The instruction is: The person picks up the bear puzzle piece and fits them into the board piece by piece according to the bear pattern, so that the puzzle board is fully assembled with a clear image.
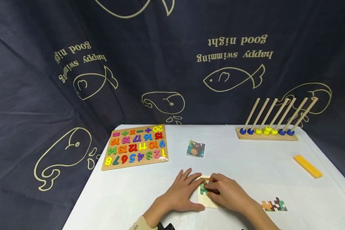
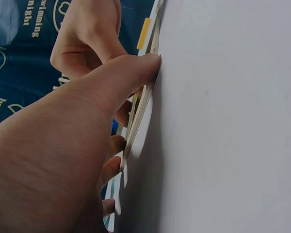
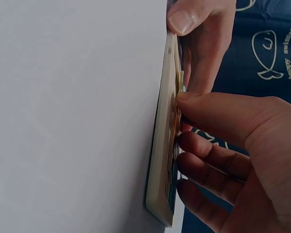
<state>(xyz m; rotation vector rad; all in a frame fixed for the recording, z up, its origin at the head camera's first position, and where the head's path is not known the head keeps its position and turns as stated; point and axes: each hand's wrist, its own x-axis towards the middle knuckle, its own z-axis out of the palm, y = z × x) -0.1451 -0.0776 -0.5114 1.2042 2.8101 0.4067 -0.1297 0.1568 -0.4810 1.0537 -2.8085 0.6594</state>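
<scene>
A small jigsaw puzzle board [image 1: 207, 202] lies on the white table in front of me, with green pieces in its far part and bare pale wood nearer me. My left hand [image 1: 181, 191] spreads straight fingers along its left side, index finger over the far corner and thumb [image 2: 143, 68] at the near edge. Over the board, my right hand [image 1: 228, 191] pinches a puzzle piece between thumb [image 3: 203, 104] and fingers, right at the board's surface; the hand hides most of that piece. Loose puzzle pieces [image 1: 268, 205] lie beside my right forearm.
Beyond the board lies a picture card with a bear [image 1: 196, 149]. A wooden number board [image 1: 136, 147] is at the far left. A bead-peg counting frame [image 1: 267, 136] stands at the far right, with a yellow bar [image 1: 307, 166] nearer. A dark printed cloth [image 1: 161, 64] hangs behind.
</scene>
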